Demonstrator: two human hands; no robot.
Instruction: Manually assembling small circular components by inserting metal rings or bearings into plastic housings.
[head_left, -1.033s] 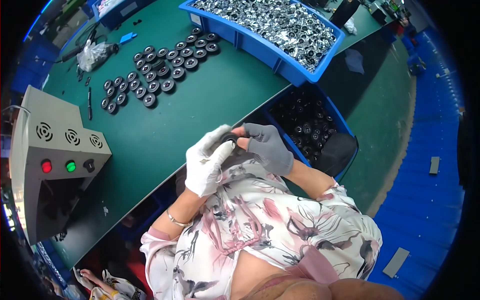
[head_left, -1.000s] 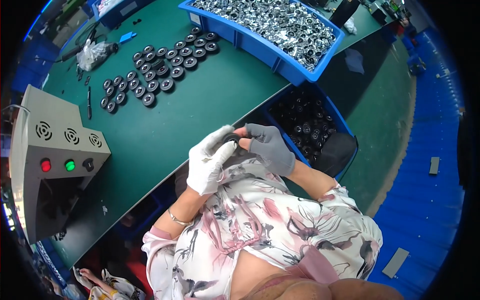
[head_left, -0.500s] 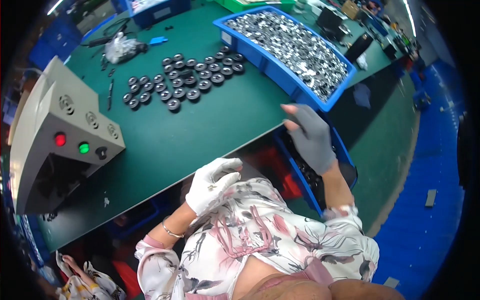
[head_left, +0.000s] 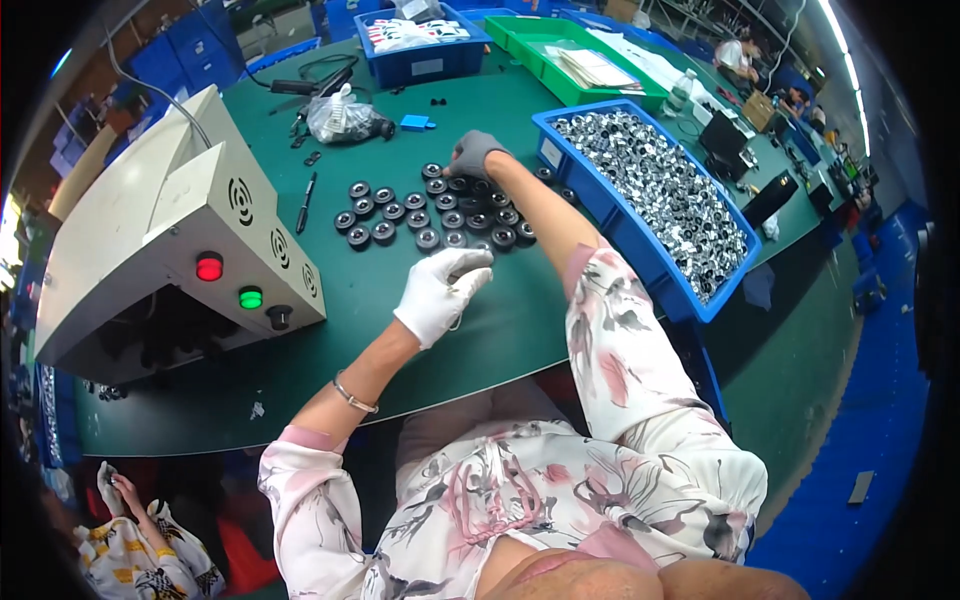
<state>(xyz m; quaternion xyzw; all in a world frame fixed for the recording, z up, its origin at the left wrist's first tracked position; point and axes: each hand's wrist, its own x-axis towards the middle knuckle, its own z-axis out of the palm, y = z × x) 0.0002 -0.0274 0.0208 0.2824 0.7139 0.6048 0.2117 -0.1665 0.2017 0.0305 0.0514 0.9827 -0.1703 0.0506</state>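
My right hand [head_left: 472,153], in a grey glove, reaches far across the green bench [head_left: 330,330] and rests on the far edge of the black round parts [head_left: 432,215]; its fingers curl down onto one of them, though I cannot tell whether they have closed on it. My left hand [head_left: 440,292], in a white glove, lies just on the near side of that cluster, fingers loosely together and holding nothing I can see. The parts sit in rough rows whose long axis runs left to right between my two hands; I count about twenty. One blue bin of silvery pieces [head_left: 655,195] lies to the right of my right forearm, one grey control box [head_left: 175,240] left of my left hand
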